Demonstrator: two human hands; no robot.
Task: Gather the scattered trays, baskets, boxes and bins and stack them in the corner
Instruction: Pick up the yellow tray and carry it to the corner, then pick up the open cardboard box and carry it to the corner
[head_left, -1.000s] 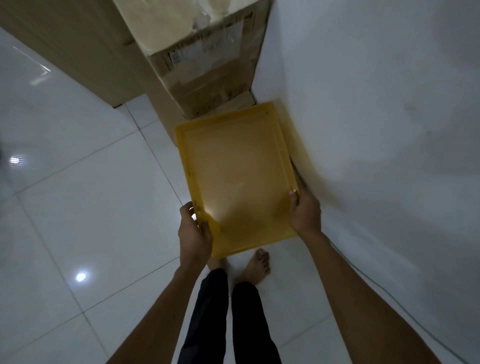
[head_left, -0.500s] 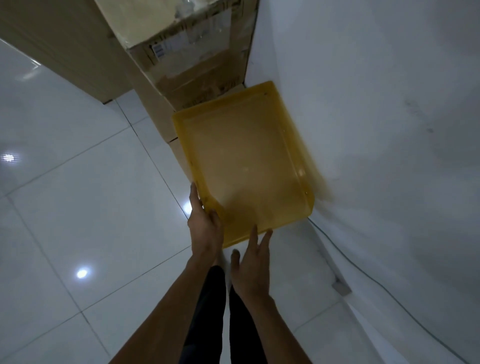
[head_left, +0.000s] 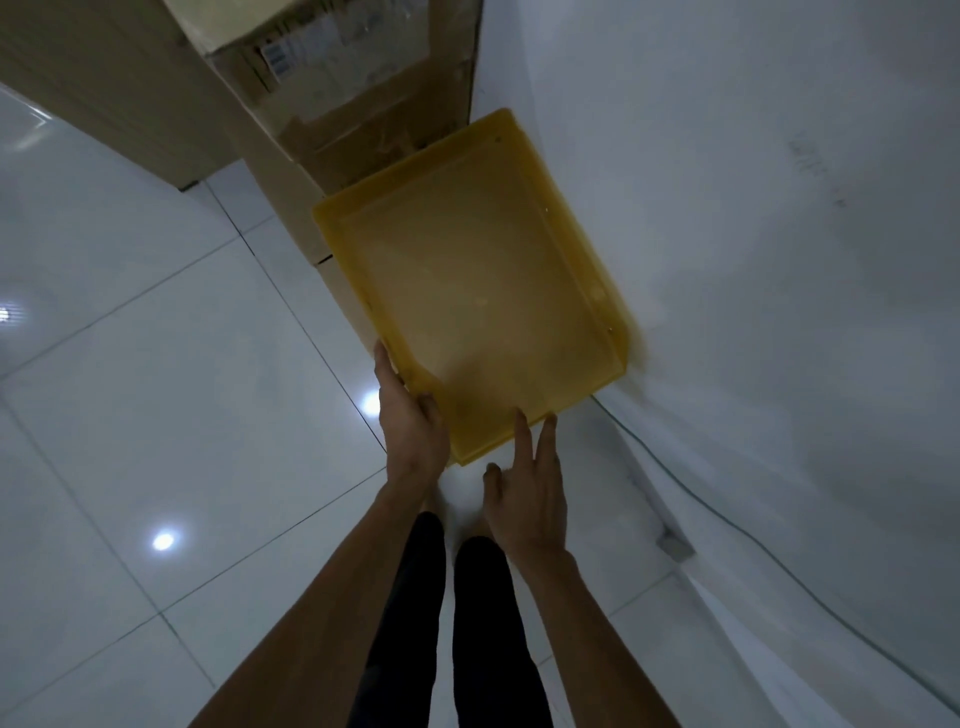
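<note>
Head view: the yellow plastic tray (head_left: 483, 291) sits right in front of both hands. Its long axis runs away from me toward the cardboard box (head_left: 363, 104) in the corner, and its right long side is up against the white wall (head_left: 753, 234).

The left hand (head_left: 413, 421) has the near-left corner, thumb hooked over the rim and fingers (head_left: 384, 361) clamped along the outside. The right hand (head_left: 527, 499) isn't gripping anything; its fingers (head_left: 521, 434) are straight and spread, tips just touching the near short edge.

So both hands are at the near end with the whole tray ahead of them. To me that says shove it lengthwise into the corner, left holding, right pushing.

I can't tell if the far end touches the box, or if the tray lies flat on the tiled floor (head_left: 156, 389).
</note>
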